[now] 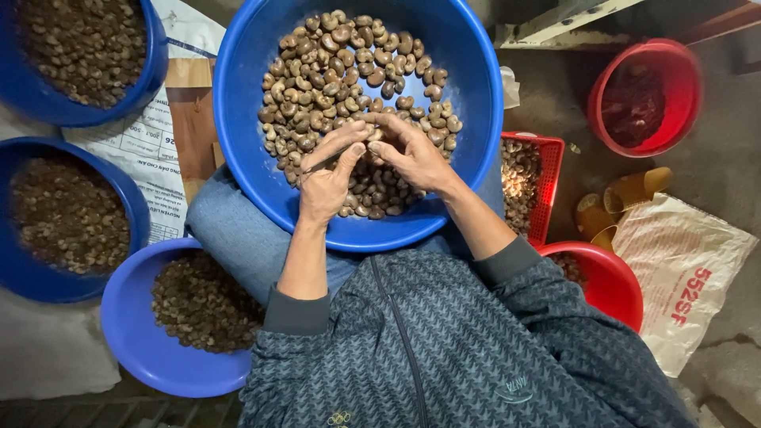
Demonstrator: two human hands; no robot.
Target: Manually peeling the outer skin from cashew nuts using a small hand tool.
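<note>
You sat low over a grey concrete floor point(717, 158) w/ tubs all round. Nearest you, a pale blue bowl point(135, 341) of small brown bits sat at your left knee, a red bowl point(614, 281) at your right. On your lap lay the big blue basin point(468, 87), approx. half full of brown cashew nuts point(333, 71). Both hands met over its near side: your left hand point(325, 178) had fingers curled, pinching a thin metal pick point(321, 164) btwn thumb and forefinger; your right hand point(412, 154) was bent in towards it, fingertips closed on one nut point(373, 135), which was mostly hidden, just above the heap. Right of the basin stood a red crate point(547, 170) of nuts; beyond it a red tub point(682, 79) w/ dark red scraps. On the left were two more dark blue basins point(143, 210) of brown bits, resting on a printed sack point(151, 143).
</note>
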